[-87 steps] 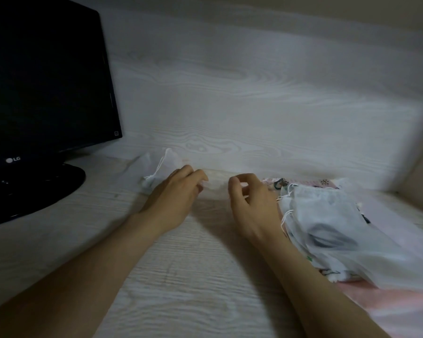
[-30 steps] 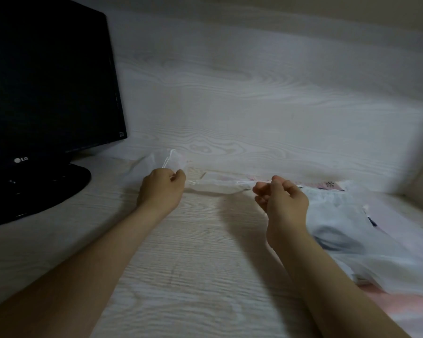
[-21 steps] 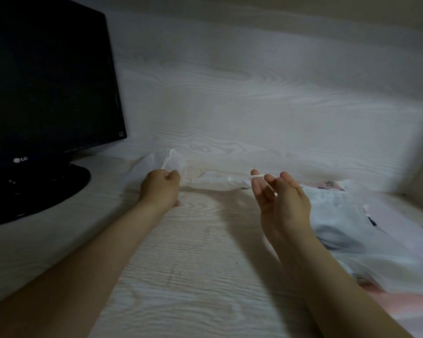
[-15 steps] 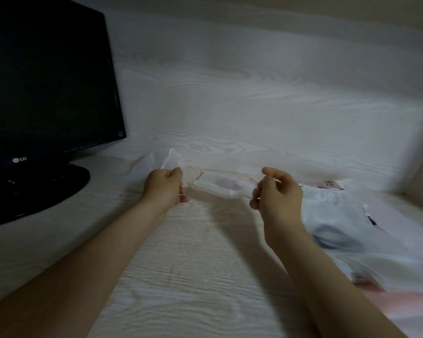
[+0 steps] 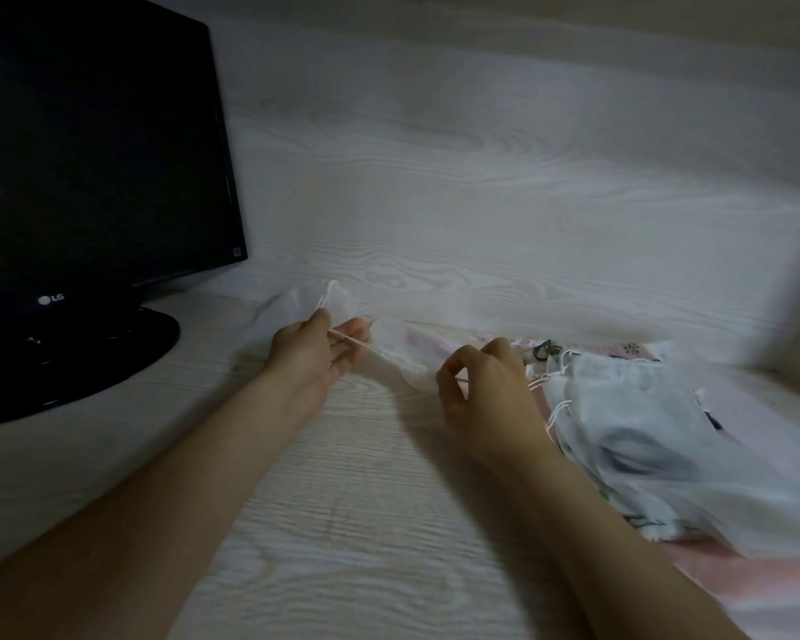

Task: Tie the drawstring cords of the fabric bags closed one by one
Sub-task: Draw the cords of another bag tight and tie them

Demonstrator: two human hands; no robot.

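A small white fabric bag (image 5: 400, 351) lies on the pale wood desk (image 5: 342, 524) between my hands. My left hand (image 5: 315, 355) holds one thin white cord (image 5: 359, 342), which runs taut across its fingers to the bag's mouth. My right hand (image 5: 486, 390) pinches the cord at the bag's other side between thumb and forefinger. Another white bag (image 5: 306, 302) lies just behind my left hand, its cord looping up. A heap of white and printed bags (image 5: 656, 427) with loose cords lies to the right of my right hand.
A black monitor (image 5: 89, 154) on a round black base (image 5: 89, 358) stands at the left. A pale wood-grain back panel (image 5: 481, 200) rises behind the bags. Pink cloth (image 5: 758, 588) lies under the heap at the lower right.
My hands went from resting by the bag to pulling its cords apart. In the last half second the left hand turned palm up with the cord taut, and the right hand dropped toward the desk.
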